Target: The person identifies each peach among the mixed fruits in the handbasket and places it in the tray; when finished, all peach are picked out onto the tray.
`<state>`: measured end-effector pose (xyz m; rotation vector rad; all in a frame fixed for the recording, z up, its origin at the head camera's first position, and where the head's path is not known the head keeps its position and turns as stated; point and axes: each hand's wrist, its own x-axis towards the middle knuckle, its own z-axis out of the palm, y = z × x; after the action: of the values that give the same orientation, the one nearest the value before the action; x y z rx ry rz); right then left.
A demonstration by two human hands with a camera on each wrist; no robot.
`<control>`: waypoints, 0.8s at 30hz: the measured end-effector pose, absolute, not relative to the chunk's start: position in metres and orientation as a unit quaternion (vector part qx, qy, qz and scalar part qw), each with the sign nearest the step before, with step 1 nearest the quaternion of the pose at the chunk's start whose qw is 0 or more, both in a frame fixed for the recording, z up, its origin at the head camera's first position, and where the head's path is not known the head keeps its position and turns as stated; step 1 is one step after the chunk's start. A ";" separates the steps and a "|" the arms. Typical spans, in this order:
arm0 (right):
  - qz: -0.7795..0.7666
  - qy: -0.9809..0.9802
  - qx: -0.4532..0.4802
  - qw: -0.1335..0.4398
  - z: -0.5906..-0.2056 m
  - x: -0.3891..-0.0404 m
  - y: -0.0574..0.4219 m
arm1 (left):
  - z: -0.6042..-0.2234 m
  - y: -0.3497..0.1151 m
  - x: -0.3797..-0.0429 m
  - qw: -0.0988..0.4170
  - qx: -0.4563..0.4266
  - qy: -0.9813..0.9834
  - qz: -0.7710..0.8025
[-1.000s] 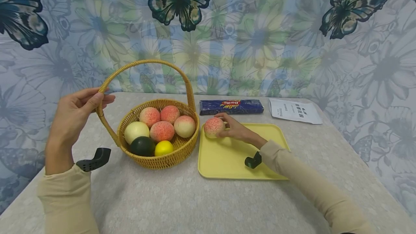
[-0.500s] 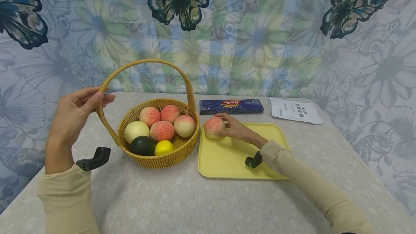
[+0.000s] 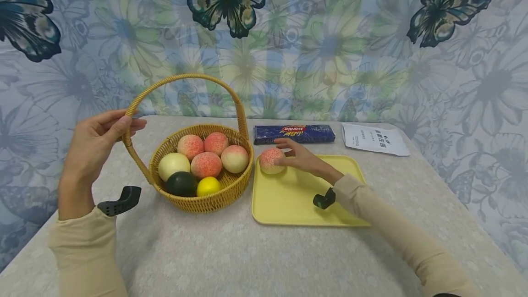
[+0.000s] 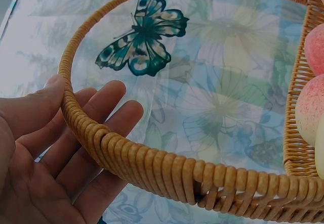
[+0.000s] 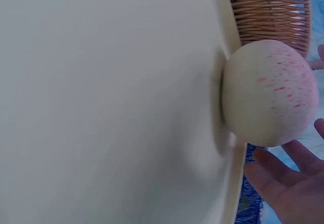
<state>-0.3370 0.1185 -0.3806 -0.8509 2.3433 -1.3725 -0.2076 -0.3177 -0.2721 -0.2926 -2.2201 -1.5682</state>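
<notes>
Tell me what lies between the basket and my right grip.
In the head view, a pink-speckled peach sits between them, on the yellow tray.

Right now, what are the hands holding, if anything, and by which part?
Left hand pinches the basket by the left side of its handle. Right hand, at the peach on the tray, grips nothing.

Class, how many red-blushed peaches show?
5. One peach on the tray; in the basket, back-left peach, back-right peach, middle peach, rightmost peach. Others may be hidden.
</notes>
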 end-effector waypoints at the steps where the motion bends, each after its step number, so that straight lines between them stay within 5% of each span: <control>1: -0.479 0.813 -0.296 0.146 -0.379 -0.337 0.119 | -0.272 -0.318 -0.208 0.204 -0.103 -0.799 -0.556; 24: -0.366 0.830 -0.402 0.129 -0.308 -0.319 0.053 | -0.271 -0.317 -0.207 0.210 -0.090 -0.824 -0.519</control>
<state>-0.3192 0.0531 -0.3080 -1.1676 2.4128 -1.0638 -0.2072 -0.3171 -0.2706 -0.2499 -2.2908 -1.4426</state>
